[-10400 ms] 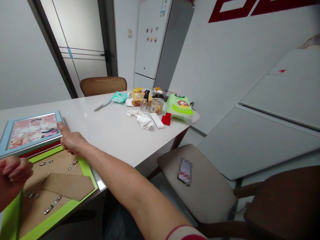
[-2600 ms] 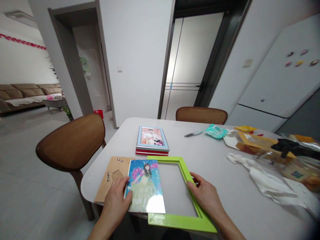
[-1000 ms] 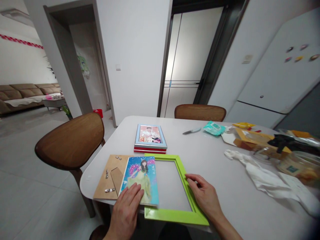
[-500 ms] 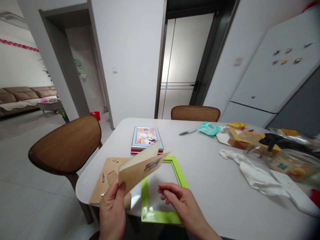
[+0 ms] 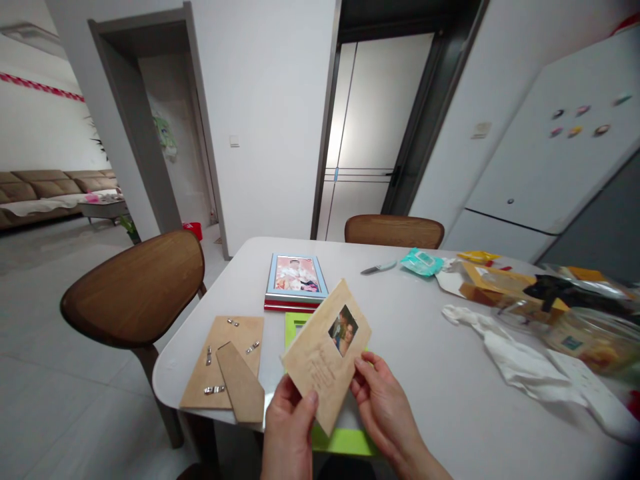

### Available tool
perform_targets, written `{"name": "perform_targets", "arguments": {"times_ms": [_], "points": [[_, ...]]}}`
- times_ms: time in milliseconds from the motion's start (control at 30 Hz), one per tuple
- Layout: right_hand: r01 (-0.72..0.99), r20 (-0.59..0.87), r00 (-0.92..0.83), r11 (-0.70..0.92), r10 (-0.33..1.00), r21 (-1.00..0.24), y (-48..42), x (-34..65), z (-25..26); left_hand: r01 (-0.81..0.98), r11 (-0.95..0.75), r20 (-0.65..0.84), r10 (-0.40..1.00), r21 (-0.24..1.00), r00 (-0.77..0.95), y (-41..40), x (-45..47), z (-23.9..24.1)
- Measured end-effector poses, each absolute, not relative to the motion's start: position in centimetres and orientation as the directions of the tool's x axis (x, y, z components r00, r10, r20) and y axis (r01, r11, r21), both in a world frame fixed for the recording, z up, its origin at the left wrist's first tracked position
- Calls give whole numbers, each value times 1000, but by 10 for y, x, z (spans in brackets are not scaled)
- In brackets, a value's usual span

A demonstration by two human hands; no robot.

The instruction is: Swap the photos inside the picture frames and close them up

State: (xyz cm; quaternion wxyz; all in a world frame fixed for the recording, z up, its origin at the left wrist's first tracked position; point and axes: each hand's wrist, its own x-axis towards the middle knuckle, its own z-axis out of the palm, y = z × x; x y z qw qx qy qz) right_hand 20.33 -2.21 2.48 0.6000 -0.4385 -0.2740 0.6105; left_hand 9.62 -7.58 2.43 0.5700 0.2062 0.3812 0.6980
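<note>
Beige card point(image 5: 320, 363) turned, in pinching grip of left hand point(image 5: 290, 430), right hand point(image 5: 384, 400); white table point(image 5: 420, 360), door point(image 5: 377, 120) beyond.

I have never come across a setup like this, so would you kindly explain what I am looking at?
Certainly. There is no machine here: a person works with two bare hands. The picture comes from a camera worn on that person's head, looking forward and down.

The left hand and right hand hold a beige card bearing a small photo and writing.

Beneath it on the white table lies a green frame, partly hidden. To its left is a brown board with metal clips. Farther back are a blue frame, a knife and a turquoise pack.
</note>
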Motion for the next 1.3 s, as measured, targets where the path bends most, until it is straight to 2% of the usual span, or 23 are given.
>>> {"name": "perform_targets", "arguments": {"times_ms": [133,200,267,367,500,700,800,900,1000,1133,1300], "points": [[-392,-226,123,-162,966,-905,-9,226,27,-464,-16,-92,974,885,-208,-80,92,8],[-328,-238,107,-192,965,-925,-1,238,27,-280,-30,-36,973,960,-228,-82,83,9],[-251,-233,97,-202,968,-947,7,245,27,-7,-44,41,974,999,-223,-84,73,12],[-111,-211,89,-201,973,-973,18,247,23,353,-112,150,986,929,-80,-85,64,10],[46,-145,81,-149,986,-988,26,239,14,560,-255,230,966,789,115,-84,63,-4],[126,-99,85,-109,991,-986,31,227,6,676,-368,264,930,638,257,-83,59,-12],[313,-24,83,-49,996,-948,31,226,6,699,-398,274,917,594,289,-82,56,-11],[576,108,13,80,994,-814,30,226,8,717,-423,282,906,554,316,-82,54,-10],[743,221,-95,217,971,-633,26,224,10,731,-454,304,890,509,340,-82,53,-11],[854,247,-205,296,947,-427,21,220,7,753,-481,311,874,450,373,-81,52,-11],[886,193,-262,315,945,-341,16,218,3,774,-479,308,874,414,376,-82,53,-6]]}}
